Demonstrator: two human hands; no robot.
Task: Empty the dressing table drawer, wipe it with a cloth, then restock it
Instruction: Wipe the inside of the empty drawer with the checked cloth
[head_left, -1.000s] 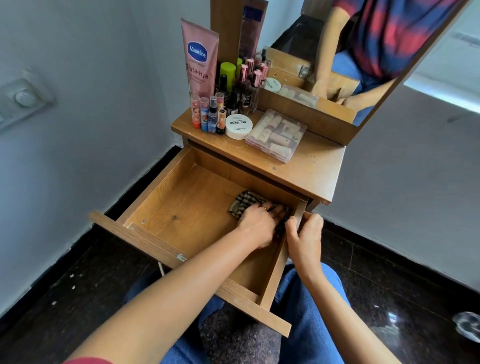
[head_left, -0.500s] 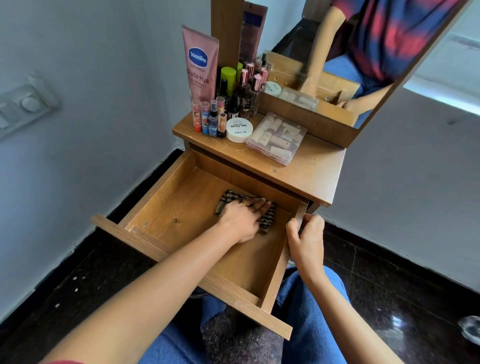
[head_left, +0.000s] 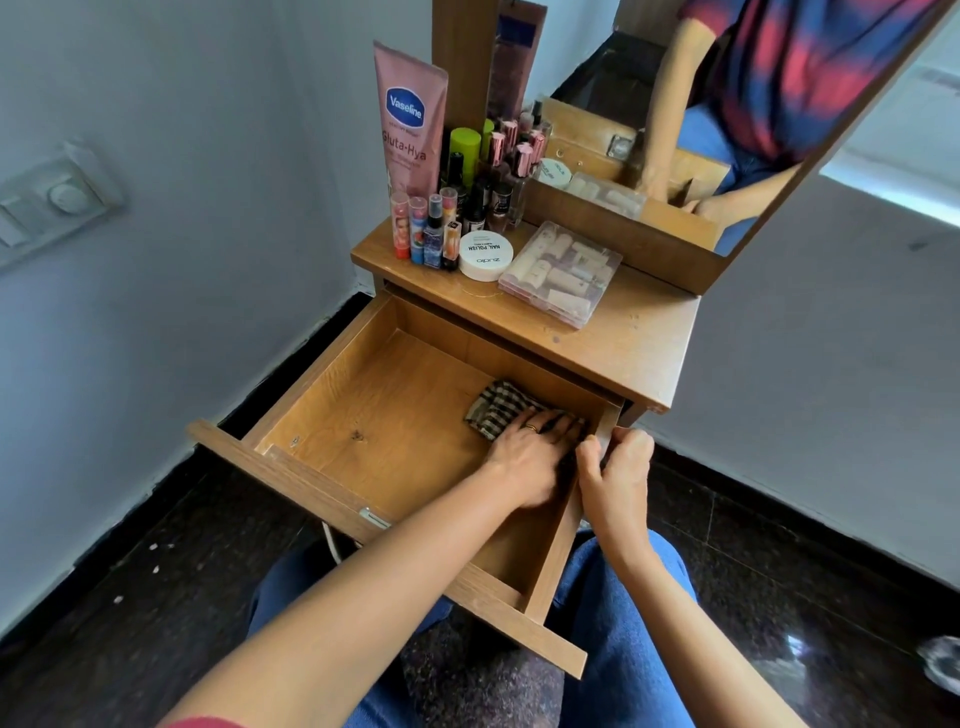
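Head view: left hand (head_left: 535, 447) w/ cloth (head_left: 493, 413) has swept back right vs. half a sec ago. It's now in the drawer's (head_left: 322, 364) rear-right corner, fingers flat, pressing down. Right hand (head_left: 618, 467) curls round the drawer's right wall. Risk: drawer's far out, so a hard push could tilt it, jolt the table (head_left: 639, 338) and topple the bottles (head_left: 457, 208).

Left hand (head_left: 530, 457) on cloth (head_left: 492, 411) in drawer (head_left: 374, 415)

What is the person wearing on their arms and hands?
Both forearms are bare. The left hand has a thin gold ring on one finger; the right hand shows no ring. A red sleeve edge peeks in at the left upper arm.
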